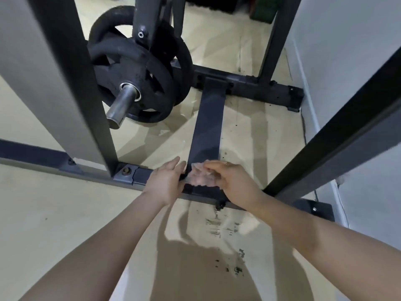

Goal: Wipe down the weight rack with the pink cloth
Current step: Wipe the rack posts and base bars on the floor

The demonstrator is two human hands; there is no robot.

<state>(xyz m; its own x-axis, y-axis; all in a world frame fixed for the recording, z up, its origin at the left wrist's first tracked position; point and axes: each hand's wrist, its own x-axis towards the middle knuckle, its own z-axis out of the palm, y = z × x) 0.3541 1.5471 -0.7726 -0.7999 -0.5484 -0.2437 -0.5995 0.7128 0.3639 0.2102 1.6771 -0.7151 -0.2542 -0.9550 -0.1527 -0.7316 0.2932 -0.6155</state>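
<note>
While the pink cloth [200, 175] is being held bunched at the junction of the weight rack's [208, 124] flat centre bar and the front floor rail [138, 178], contact with the metal is being made there. The cloth is being pinched by the right hand [233, 181], fingers curled over its crumpled top. The left hand [166, 182] is being kept beside it with fingers nearly straight, touching the bar's left edge; whether a corner of cloth is being gripped cannot be told. The cloth is judged light, thin and limp, so it is best taken as a wad under the palm rather than by an edge. The rack is judged rigid and heavy, being loaded with black weight plates [138, 81] on a steel sleeve [122, 107]; no shifting is expected under wiping pressure. Bolt heads at the joint are being noted as snag points.
</note>
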